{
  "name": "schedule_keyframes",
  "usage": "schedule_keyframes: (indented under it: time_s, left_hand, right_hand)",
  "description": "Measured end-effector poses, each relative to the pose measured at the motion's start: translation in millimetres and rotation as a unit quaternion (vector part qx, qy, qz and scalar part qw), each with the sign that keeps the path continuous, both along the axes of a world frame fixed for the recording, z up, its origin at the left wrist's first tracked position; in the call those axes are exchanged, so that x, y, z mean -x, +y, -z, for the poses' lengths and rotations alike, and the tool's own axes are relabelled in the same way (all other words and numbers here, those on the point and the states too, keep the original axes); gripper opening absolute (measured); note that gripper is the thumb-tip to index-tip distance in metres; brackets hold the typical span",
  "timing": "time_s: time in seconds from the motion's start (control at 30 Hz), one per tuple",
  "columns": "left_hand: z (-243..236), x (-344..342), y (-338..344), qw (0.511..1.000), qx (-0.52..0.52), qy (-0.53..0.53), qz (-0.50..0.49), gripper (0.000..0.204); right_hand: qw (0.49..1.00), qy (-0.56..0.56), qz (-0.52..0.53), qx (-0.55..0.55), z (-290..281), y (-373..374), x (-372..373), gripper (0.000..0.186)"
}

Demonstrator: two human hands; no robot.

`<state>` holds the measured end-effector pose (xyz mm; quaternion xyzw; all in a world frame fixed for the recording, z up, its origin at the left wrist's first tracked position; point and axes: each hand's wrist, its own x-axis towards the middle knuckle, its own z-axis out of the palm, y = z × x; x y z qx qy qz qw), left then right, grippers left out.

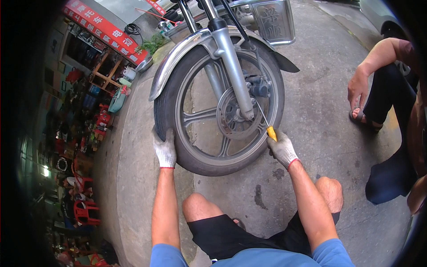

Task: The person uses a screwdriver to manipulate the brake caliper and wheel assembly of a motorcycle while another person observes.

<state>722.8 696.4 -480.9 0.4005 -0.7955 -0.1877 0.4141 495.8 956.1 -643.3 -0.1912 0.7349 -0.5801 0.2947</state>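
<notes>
A motorcycle's front wheel (200, 164) with a spoked alloy rim stands in front of me, under a silver fender (172, 60) and fork (233, 71). My gloved left hand (165, 149) grips the tyre's left side, its fingertips partly hidden behind the tread. My gloved right hand (281, 147), at the tyre's lower right, is closed around a yellow-handled screwdriver (271, 132). Its thin shaft reaches up toward the brake caliper (260, 89), beside the brake disc (224, 120) and hub; the exact contact of its tip is too small to tell.
Another person (396, 124) crouches close on my right in dark trousers and sandals. Behind the fork is a metal side box (271, 22). Along the left lies a cluttered shop front with red plastic chairs (84, 211), a teal tub (116, 100) and a red banner (95, 26). Concrete ground (320, 89) surrounds the wheel.
</notes>
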Motion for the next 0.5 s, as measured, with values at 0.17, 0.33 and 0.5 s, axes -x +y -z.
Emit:
schedule_keyframes:
  time_s: [0.17,0.33,0.5]
  left_hand:
    - [2.1,-3.5,-4.0,1.0,-0.005,0.01,0.01,0.065]
    - [4.3,-3.2,-4.5,1.0,-0.012,0.014,0.02,0.064]
    - [1.4,-1.4,1.1,1.0,0.003,0.013,0.021,0.063]
  right_hand:
    - [0.998,0.052,0.041,0.009,10.5,-10.9,-12.9,0.034]
    - [0.988,0.11,0.095,0.059,15.2,-29.9,-36.3,0.027]
    - [0.993,0.044,0.092,0.057,15.1,-29.8,-36.2,0.029]
